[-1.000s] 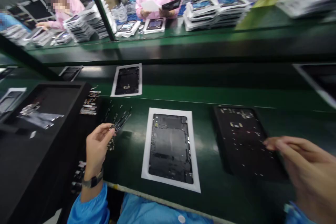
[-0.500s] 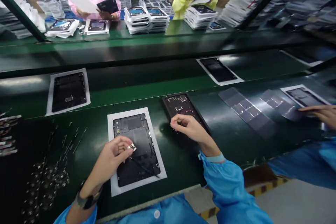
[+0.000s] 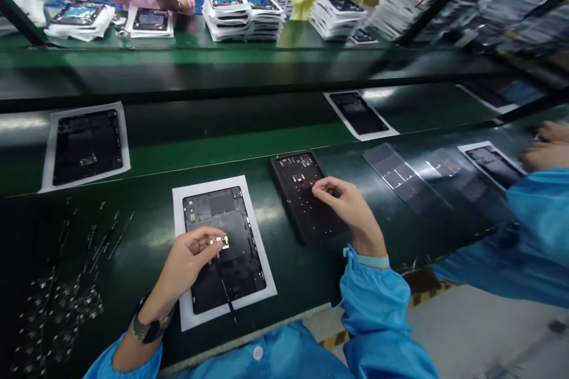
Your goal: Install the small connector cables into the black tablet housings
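My left hand (image 3: 192, 260) pinches a small circuit board (image 3: 220, 242) between thumb and fingertips. A thin dark strip cable (image 3: 226, 290) trails down from that board past the lower edge of the tablet shell. Underneath lies the black tablet shell (image 3: 242, 269), on a white sheet (image 3: 262, 291). My right hand (image 3: 342, 204) is over a black tray (image 3: 306, 222) dotted with small parts. Its thumb and forefinger are pressed together; anything between them is too small to make out.
Several loose cabled modules (image 3: 71, 302) lie at left. Further shells on sheets rest beyond, one at far left (image 3: 89, 148) and one at centre right (image 3: 358, 113). Clear films (image 3: 398, 179) lie right of the tray. A co-worker's hands (image 3: 549, 145) and blue sleeve are at right.
My right hand has shifted right and up across the tray. The board in my left hand has turned, and its cable now hangs clearly downward. The co-worker's hand at right has pulled back from the shell.
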{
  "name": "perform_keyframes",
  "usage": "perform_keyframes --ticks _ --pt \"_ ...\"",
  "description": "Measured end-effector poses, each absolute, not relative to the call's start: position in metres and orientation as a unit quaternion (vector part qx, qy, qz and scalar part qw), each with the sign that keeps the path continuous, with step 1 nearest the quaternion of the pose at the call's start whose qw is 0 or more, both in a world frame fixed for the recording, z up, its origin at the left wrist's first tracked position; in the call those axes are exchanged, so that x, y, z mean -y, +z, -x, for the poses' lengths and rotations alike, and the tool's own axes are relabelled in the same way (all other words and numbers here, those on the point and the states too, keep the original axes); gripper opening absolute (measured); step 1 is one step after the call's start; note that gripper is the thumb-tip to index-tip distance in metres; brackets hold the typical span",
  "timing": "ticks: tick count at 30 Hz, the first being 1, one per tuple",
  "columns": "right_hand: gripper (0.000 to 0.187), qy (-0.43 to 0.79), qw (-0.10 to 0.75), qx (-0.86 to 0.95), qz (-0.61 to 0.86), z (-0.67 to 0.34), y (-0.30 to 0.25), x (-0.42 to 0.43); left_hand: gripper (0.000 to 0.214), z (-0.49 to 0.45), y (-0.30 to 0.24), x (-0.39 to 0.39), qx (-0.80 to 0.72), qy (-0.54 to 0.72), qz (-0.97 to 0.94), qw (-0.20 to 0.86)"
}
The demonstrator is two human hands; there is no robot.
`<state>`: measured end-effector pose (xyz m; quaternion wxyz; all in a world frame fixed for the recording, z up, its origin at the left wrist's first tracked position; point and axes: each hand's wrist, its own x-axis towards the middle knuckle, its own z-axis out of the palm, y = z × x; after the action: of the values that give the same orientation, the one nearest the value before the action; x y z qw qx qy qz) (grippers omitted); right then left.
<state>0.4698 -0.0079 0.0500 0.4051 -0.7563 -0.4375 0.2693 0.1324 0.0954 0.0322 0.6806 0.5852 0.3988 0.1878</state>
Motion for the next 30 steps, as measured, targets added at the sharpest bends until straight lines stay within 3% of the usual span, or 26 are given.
perform_keyframes --ticks 4,13,30 --pt "0.028 0.338 0.427 0.445 0.711 -0.448 0.053 0.003 0.030 -0.136 0.033 -0.091 -0.400 0.179 -0.563 0.701" --pt "0.028 0.578 0.307 0.540 0.529 -0.362 0.034 -0.018 0.021 -0.143 0.029 -0.080 -0.402 0.158 -0.609 0.665" --pt "0.019 0.656 0.267 0.506 0.492 -0.355 0.030 -0.018 0.015 -0.146 0.025 -0.076 -0.358 0.146 -0.663 0.641"
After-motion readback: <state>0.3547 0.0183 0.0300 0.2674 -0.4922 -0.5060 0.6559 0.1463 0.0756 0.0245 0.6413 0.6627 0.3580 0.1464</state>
